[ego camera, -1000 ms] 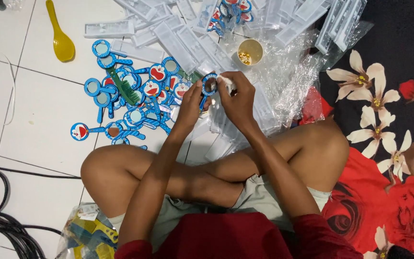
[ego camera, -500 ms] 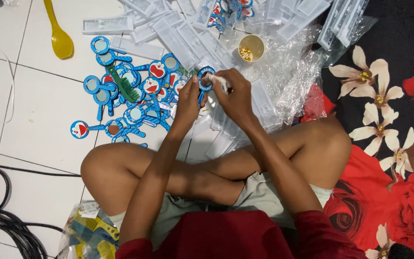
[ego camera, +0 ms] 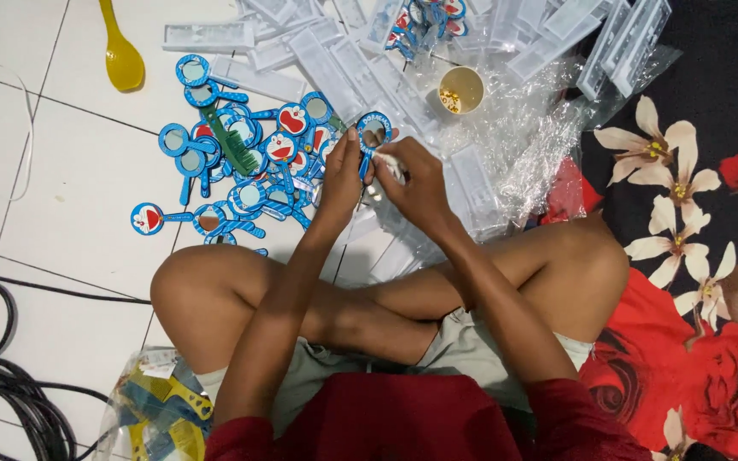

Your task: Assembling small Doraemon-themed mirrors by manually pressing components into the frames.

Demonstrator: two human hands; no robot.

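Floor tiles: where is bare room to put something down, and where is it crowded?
Bare white tile lies left of the pile of blue hand mirrors, below the yellow spoon; also between the black cables and the knee. Crowded: the clear plastic cases beyond both hands.

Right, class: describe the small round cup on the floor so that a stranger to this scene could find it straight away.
Start at the heap of clear plastic trays and crinkled wrapping along the top of the white tiled floor. Just beyond the person's right hand, on the wrapping, stands the cup. It alone is round, open-topped and yellowish, with small gold bits inside, whereas its neighbours are long clear trays and blue hand mirrors.
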